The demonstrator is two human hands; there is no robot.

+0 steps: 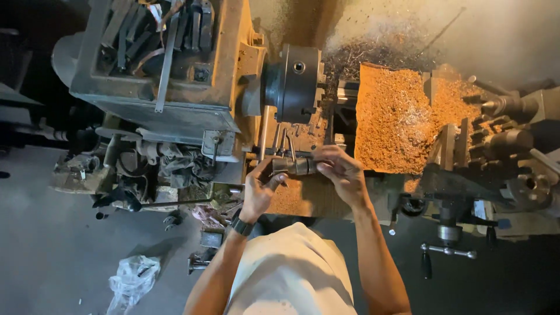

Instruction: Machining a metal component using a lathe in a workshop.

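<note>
Both hands' fingers (335, 166) clasp a metal cylinder (298, 166).

A single head-worn camera is looking steeply down from above the person, taking in their pale-shirted torso at the near edge and both forearms reaching away. It is facing a grimy grey metal lathe (175, 87) stretching left to right across the far half, close enough that the machine is overrunning both sides, with dark concrete floor (52, 256) lying near left.

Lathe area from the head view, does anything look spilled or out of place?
Yes. Orange-brown metal shavings lie heaped over the lathe bed right of the round dark steel chuck, and a crumpled clear plastic bag lies on the grey floor.
</note>
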